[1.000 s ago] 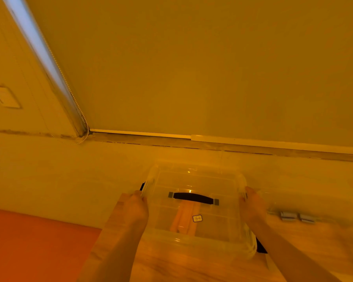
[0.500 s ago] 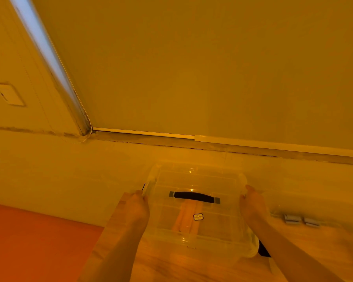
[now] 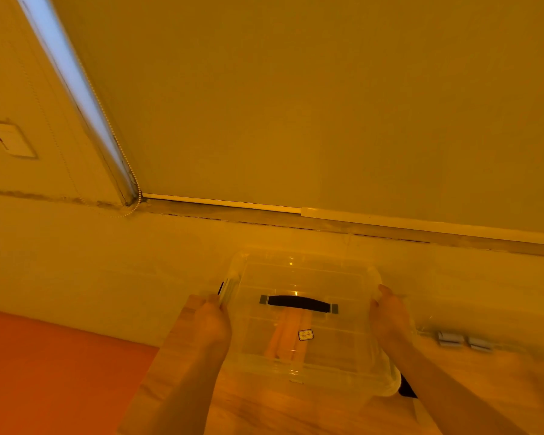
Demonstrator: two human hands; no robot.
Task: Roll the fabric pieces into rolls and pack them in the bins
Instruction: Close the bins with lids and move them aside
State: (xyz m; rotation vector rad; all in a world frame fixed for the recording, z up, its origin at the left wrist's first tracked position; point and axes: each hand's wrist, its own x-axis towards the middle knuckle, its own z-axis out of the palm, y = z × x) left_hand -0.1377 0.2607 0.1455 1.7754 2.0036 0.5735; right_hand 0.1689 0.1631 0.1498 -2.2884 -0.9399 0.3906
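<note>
Roller blind (image 3: pixel 327 105): the largest surface in view, drawn down over a window; a bead chain (image 3: pixel 124 171) hangs along its left edge, beside a bright strip of light.
Wall (image 3: pixel 76 262): pale band beneath the blind; a small plate (image 3: pixel 11 139) is fixed to it at far left.
Table (image 3: pixel 264 409): light wood-grain top carrying the bins; an orange surface (image 3: pixel 44 372) lies to its left.
Clear bin (image 3: pixel 302 318): transparent lidded box at centre, standing on the table, with a black handle (image 3: pixel 299 303) across the lid and a small sticker (image 3: pixel 305 335) on it.
Second bin (image 3: pixel 471 324): clear container just right of the first, blurred, with two grey clips (image 3: pixel 464 340) visible; its contents cannot be made out.
Fabric rolls (image 3: pixel 288 335): pale orange rolls lying side by side inside the clear bin, seen through the lid; the exact count is unclear.
Left hand (image 3: pixel 212 324): fingers curled against the bin's left edge at the latch, gripping it.
Right hand (image 3: pixel 390 318): fingers curled over the bin's right edge, gripping likewise.
Progress (judged): the rolls are made and packed and the lid is on; the hands appear to be latching it. No loose fabric shows, so the remaining work cannot be told.
</note>
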